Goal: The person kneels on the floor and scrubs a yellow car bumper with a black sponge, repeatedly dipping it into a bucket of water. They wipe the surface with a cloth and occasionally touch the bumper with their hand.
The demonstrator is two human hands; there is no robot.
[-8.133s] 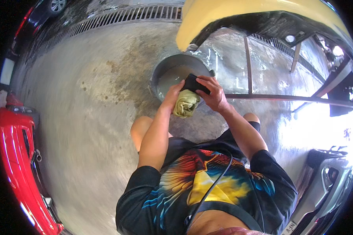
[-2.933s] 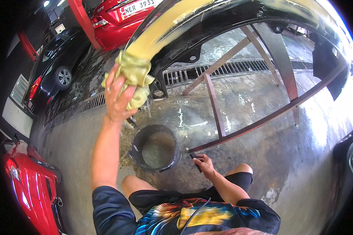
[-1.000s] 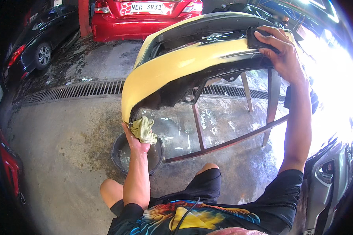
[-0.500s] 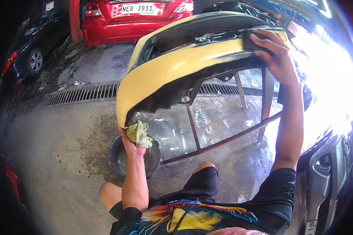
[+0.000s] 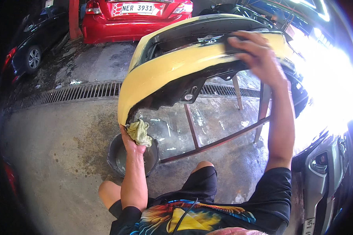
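A car bumper (image 5: 161, 72), pale yellow along its outer face and black underneath, stretches in front of me. My left hand (image 5: 129, 143) is closed on a wet, yellow-green cloth (image 5: 139, 133), right at the bumper's near left end. At the upper right, my right hand (image 5: 261, 56) presses a dark sanding pad (image 5: 232, 46) against the yellow face. Motion blurs that hand and the pad a little, and the palm's underside is hidden.
A dark bucket (image 5: 112, 156) of water stands below my left hand. The bumper rests on a metal stand (image 5: 219, 143). A floor grate (image 5: 70, 94) crosses the wet concrete. Parked around are a red car (image 5: 129, 29), a black car (image 5: 39, 35) and a grey one (image 5: 319, 184).
My right hand has slid left along the bumper with the pad, and the forearm moved with it. My left hand and the cloth have stayed nearly in place.
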